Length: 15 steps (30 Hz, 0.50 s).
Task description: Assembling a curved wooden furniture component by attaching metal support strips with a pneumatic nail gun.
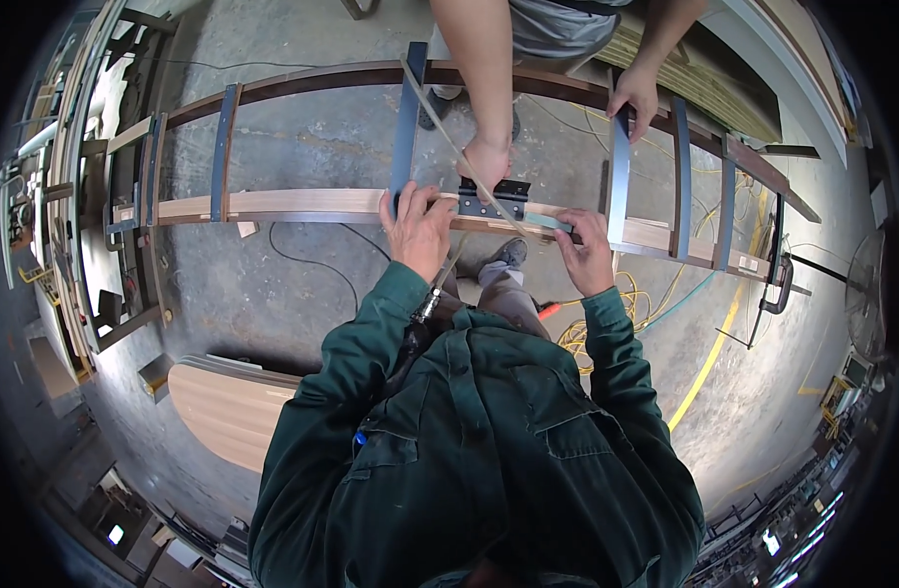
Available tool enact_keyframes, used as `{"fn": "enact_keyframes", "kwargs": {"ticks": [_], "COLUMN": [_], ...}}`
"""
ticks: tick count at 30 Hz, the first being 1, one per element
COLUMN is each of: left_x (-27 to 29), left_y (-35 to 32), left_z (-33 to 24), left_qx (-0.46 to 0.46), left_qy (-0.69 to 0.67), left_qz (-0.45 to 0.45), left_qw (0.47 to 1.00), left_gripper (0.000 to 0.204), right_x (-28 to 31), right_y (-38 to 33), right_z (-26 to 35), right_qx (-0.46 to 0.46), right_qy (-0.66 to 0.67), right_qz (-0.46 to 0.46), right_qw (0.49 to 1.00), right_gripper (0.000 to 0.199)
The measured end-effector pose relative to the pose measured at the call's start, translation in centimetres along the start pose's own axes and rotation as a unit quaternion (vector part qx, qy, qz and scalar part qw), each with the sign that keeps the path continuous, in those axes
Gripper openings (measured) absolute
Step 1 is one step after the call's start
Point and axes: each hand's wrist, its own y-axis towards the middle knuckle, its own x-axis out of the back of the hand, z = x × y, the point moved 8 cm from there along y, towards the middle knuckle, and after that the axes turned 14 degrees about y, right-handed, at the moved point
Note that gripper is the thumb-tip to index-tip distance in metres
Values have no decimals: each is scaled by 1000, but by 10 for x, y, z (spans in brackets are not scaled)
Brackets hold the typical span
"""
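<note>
A long wooden rail [322,201] runs across in front of me, joined to a far rail [302,82] by metal-faced crosspieces. On the near rail beside a blue-grey crosspiece [408,122], my left hand [420,230] rests with fingers spread. My right hand [587,253] pinches the right end of a thin pale green strip [548,222] lying along that rail. Between my hands sits a dark hinge-like metal plate with holes [491,208]. A co-worker's hand [489,162] presses on it from the far side; their other hand [636,98] grips a silver crosspiece [619,181].
A pale hose [454,142] slants over the frame to the plate. A dark tool with a metal hose fitting [430,304] hangs by my left forearm. Yellow cable [585,338] coils on the floor. Curved wooden panels [229,412] are stacked at left; a clamp [778,294] grips the right end.
</note>
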Motion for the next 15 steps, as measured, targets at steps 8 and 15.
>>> {"fn": "enact_keyframes", "kwargs": {"ticks": [8,15], "left_x": [15,19], "left_y": [5,7], "left_z": [-16,-73], "left_qx": [-9,-145], "left_qy": [-37,-94], "left_qz": [-40,-41], "left_qw": [998,984], "left_gripper": [25,27], "right_x": [-2,-1], "right_y": [3,12], "right_z": [-3,-4], "right_qx": [12,6], "right_qy": [-86,-117], "right_qz": [-25,0], "right_qw": [996,993], "right_gripper": [21,19]}}
